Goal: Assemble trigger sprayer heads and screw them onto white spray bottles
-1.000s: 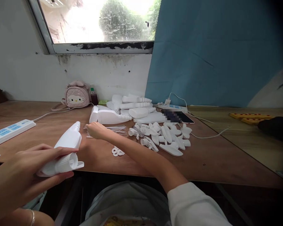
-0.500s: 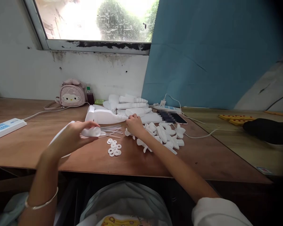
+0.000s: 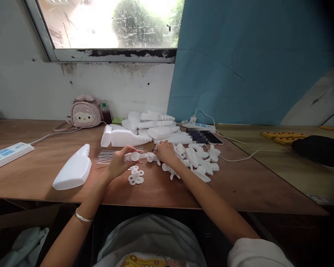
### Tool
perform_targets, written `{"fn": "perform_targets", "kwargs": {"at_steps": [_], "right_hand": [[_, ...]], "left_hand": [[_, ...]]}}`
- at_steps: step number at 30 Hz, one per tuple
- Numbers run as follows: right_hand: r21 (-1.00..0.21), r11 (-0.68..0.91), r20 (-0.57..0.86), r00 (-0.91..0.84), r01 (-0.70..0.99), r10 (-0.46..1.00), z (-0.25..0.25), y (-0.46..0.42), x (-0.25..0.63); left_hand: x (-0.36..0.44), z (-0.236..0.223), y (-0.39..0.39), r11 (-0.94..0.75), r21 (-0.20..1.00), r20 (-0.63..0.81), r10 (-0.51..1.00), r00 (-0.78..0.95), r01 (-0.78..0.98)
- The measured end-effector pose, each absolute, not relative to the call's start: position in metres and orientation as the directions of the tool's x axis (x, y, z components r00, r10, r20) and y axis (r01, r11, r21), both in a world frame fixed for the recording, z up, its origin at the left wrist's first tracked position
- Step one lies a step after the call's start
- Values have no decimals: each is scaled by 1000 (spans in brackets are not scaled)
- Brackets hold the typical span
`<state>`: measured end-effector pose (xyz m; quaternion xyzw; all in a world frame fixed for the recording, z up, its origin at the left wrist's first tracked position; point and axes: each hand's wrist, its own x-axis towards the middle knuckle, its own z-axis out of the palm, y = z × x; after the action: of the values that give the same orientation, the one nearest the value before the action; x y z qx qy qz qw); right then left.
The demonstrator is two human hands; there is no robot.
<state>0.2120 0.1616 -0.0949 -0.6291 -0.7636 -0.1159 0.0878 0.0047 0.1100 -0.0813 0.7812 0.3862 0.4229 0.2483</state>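
Note:
My left hand [image 3: 119, 162] is closed around a white spray head [image 3: 134, 156], its round open end facing me. Close beside it, the fingers of my right hand [image 3: 166, 151] are curled on another white spray head [image 3: 150, 158], at the left edge of a heap of spray heads [image 3: 199, 159]. A small pile of white ring washers [image 3: 135, 175] lies below my left hand. Thin white tubes [image 3: 103, 156] are spread behind that hand. At the left, a white spray bottle [image 3: 74, 168] lies on its side on the table.
More white bottles [image 3: 128, 137] are stacked toward the wall. Behind the heap lie a dark phone or tablet [image 3: 213, 138] and cables. A pink bag [image 3: 86, 113] and a bottle of dark liquid [image 3: 107, 114] stand at the back left. A power strip [image 3: 9, 155] lies at the left edge.
My left hand has moved right with its spray head, away from the lying bottle, and now sits close to my right hand. My right hand has shifted slightly right and nearer me.

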Motion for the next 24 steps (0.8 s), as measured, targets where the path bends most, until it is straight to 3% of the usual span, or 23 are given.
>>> {"fn": "perform_targets", "kwargs": {"at_steps": [5,8,11,14,18,24], "right_hand": [[58,209,368,-215,976,905,-92,158,209],[-26,260,591,-195,965,783,-81,149,207],[-227,483,870,-48,846,491,-72,135,206],[-302,779,949,97,550,299,-73,119,202],[-160,951,984,-38,266,177,-83,106,193],[122,958,970,-234,258,-61,-87,106,188]], "left_hand": [[7,-96,122,-578,736,468,810,353,352],[9,-96,122,-572,733,454,815,361,369],[9,-94,121,-574,714,458,816,353,401],[7,-94,121,-584,714,489,810,322,386],[5,-96,123,-588,726,527,809,259,358],[5,-98,125,-574,783,519,815,259,238]]}}
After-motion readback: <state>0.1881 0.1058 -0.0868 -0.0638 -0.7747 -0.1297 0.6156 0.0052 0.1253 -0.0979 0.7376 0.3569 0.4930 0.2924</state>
